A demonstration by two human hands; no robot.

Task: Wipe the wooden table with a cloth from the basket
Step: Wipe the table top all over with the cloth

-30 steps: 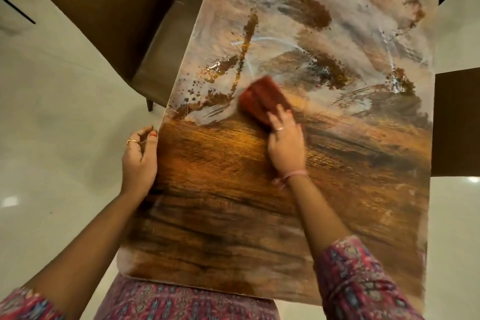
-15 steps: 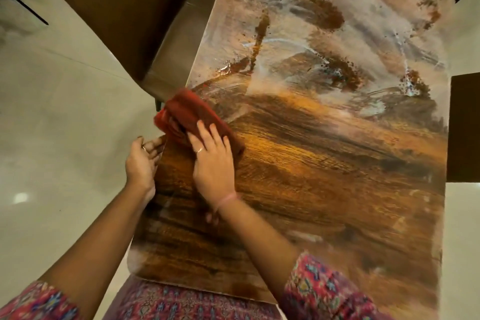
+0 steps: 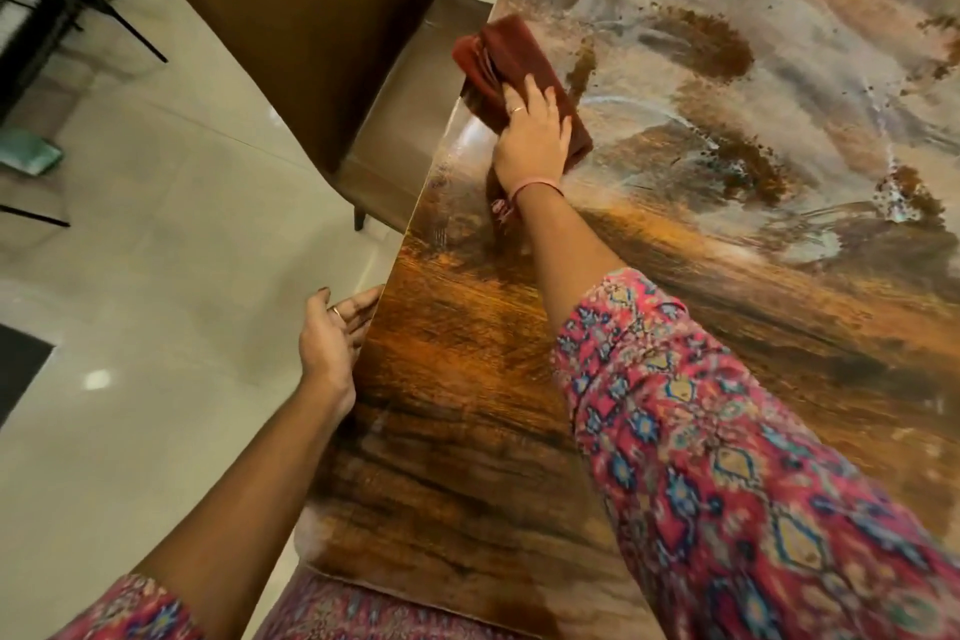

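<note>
A folded dark red cloth (image 3: 504, 52) lies on the wooden table (image 3: 467, 379) at its left edge. My right hand (image 3: 535, 133) presses flat on the cloth with straight fingers. The near half of the table shows dark glossy wood; the far half carries white smears and brown splotches (image 3: 711, 42). My left hand (image 3: 335, 335) rests against the table's left edge, fingers relaxed, holding nothing. The basket is not in view.
A brown chair (image 3: 322, 47) stands tucked against the table's left side, just beyond the cloth. Pale glossy floor (image 3: 156, 224) lies to the left. Black furniture legs (image 3: 62, 0) and a green object (image 3: 28, 156) sit at the far left.
My right hand has swept the cloth from the table's middle to the left edge, then farther up along it. The left hand stays at the edge. The view has shifted right.
</note>
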